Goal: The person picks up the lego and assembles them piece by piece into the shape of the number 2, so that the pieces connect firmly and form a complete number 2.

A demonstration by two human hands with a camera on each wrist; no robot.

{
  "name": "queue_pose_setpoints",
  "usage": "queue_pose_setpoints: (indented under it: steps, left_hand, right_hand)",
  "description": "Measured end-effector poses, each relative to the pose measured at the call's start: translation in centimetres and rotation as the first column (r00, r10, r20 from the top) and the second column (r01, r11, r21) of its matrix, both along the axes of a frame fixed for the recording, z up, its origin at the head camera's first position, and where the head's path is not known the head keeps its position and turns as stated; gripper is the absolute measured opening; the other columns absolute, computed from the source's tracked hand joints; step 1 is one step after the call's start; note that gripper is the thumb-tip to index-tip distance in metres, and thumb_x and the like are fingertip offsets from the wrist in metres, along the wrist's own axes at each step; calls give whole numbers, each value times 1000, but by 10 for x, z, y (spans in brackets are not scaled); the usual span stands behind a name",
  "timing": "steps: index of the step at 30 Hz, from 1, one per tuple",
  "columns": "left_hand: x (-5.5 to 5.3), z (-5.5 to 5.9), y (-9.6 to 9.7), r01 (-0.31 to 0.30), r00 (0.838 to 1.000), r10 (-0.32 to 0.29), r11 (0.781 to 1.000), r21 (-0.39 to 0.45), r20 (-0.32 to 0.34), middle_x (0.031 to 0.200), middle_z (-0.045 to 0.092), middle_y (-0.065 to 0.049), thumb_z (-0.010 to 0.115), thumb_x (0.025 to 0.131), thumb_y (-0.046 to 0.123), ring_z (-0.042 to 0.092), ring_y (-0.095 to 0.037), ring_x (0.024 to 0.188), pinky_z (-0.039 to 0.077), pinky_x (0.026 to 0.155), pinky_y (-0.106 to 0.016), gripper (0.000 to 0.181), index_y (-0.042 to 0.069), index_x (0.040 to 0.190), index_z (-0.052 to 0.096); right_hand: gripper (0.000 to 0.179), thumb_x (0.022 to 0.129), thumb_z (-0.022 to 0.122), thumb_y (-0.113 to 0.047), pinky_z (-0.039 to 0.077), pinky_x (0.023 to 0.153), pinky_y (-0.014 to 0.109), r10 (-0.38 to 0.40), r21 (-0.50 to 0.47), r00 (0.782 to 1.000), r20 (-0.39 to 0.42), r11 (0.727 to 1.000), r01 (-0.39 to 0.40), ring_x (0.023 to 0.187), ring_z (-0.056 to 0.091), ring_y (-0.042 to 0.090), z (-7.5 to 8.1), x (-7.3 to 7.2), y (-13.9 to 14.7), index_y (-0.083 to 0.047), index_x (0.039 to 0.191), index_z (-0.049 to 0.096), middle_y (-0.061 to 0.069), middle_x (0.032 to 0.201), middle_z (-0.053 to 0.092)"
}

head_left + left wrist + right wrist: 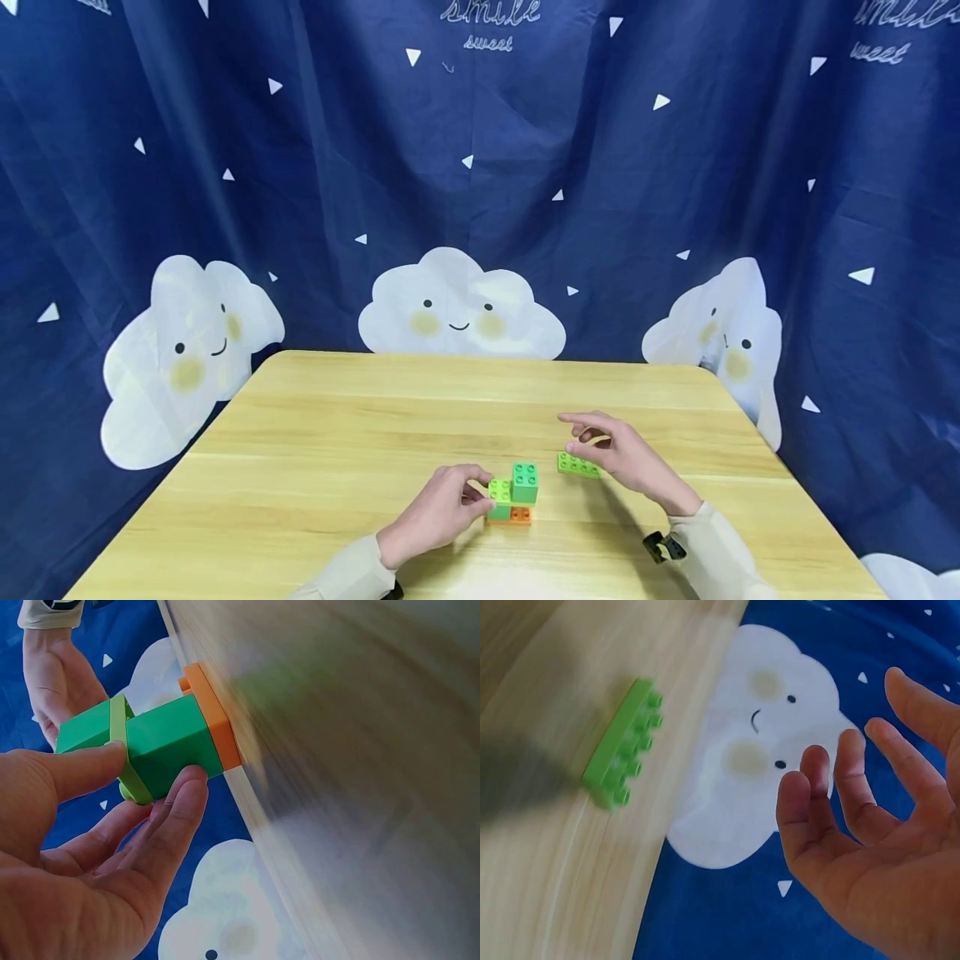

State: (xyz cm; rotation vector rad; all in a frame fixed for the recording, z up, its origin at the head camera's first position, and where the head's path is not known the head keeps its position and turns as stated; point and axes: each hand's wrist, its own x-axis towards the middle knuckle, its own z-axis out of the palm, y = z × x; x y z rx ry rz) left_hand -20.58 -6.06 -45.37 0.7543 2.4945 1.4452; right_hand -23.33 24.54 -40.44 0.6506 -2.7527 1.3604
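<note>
A small stack of toy building blocks stands near the front middle of the table. It has an orange block (520, 516) at the bottom, a green block (169, 742) over that, a thin lime-green block (498, 490) across, and another green block (525, 483) on top at the right. My left hand (438, 510) pinches the stack from its left side, thumb against the lime layer and fingertips at the lower green block. Above a separate lime-green block (619, 742) with a double row of studs hovers my right hand (626, 458), fingers loosely bent and holding nothing.
The wooden table (337, 433) reaches back to a dark blue curtain (465, 200) printed with smiling clouds and white triangles. The loose lime block lies to the right of the stack. A black band (663, 547) is at the right sleeve.
</note>
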Motion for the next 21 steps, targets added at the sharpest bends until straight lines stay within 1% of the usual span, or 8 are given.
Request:
queue_pose_setpoints:
  steps: [5, 7, 14, 21]
  left_hand:
    - [1, 0, 0, -2, 1000, 2, 1000, 6, -1, 111, 73, -14, 73, 94, 11, 70, -6, 84, 57, 73, -16, 29, -3, 119, 68]
    - [1, -1, 0, -2, 1000, 2, 1000, 7, -3, 111, 73, -13, 73, 94, 11, 69, -5, 84, 57, 73, -16, 29, -3, 119, 68]
    - [1, -1, 0, -2, 1000, 2, 1000, 3, -4, 109, 73, -13, 73, 94, 11, 69, -5, 83, 57, 73, -16, 29, -3, 119, 68]
    - [0, -1, 0, 4, 1000, -4, 1000, 7, 0, 108, 73, -11, 73, 95, 11, 69, -5, 83, 57, 73, -17, 29, -3, 119, 68]
  right_hand:
    - [50, 95, 74, -20, 57, 85, 29, -19, 29, 999, -31, 999, 20, 92, 58, 14, -3, -6, 10, -6, 141, 60, 3, 100, 62]
    - [50, 94, 75, -20, 57, 83, 28, -31, 44, 999, -29, 999, 32, 91, 58, 13, -5, -8, 13, -6, 140, 61, 3, 99, 61]
    - [48, 93, 76, -21, 54, 75, 26, -6, 116, 1000, -27, 993, 9, 86, 58, 15, -15, -16, 26, -5, 137, 64, 11, 102, 62]
    - [50, 91, 78, -20, 50, 74, 26, -4, 213, 1000, -9, 977, 6, 89, 57, 16, -27, -22, 32, -3, 136, 64, 16, 111, 63]
